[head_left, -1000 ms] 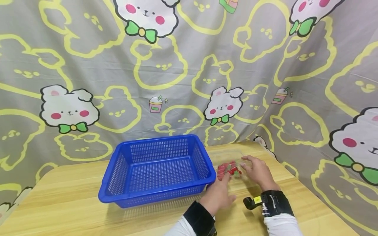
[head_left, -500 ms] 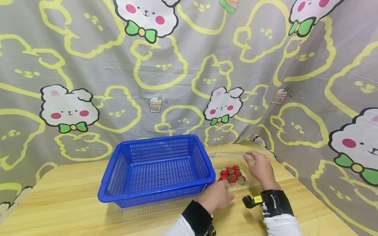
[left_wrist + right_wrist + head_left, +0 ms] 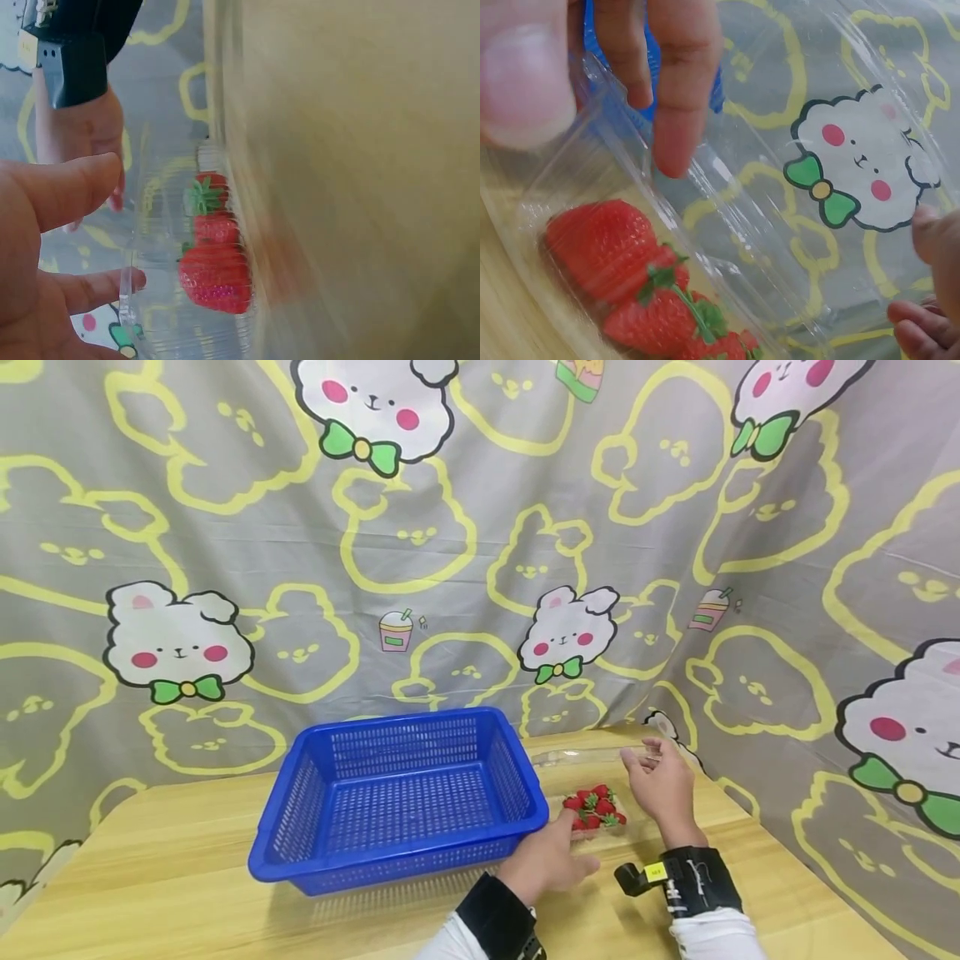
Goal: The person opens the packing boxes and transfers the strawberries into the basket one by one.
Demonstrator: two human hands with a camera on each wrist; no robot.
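Note:
Several red strawberries (image 3: pixel 604 807) with green leaves lie in a clear plastic hinged box (image 3: pixel 611 831) to the right of the blue basket. Its transparent lid (image 3: pixel 573 755) stands raised at the far side. My left hand (image 3: pixel 542 858) rests at the box's near left side, fingers extended; in the left wrist view the left hand (image 3: pixel 37 247) has one fingertip at the clear rim, thumb apart. My right hand (image 3: pixel 666 789) is at the lid's right end, thumb and fingers loosely bent and spread. In the right wrist view the right hand (image 3: pixel 939 277) shows at the right edge beside the lid.
A blue perforated plastic basket (image 3: pixel 401 852) with nothing in it stands left of the box, close to the left hand. The wooden table (image 3: pixel 165 877) runs up to a grey patterned cloth (image 3: pixel 450 610) behind and at the right.
The clear lid has swung up and away from over the strawberries, which now show uncovered. The right hand has moved slightly up and back with it; the left hand stays nearly in place.

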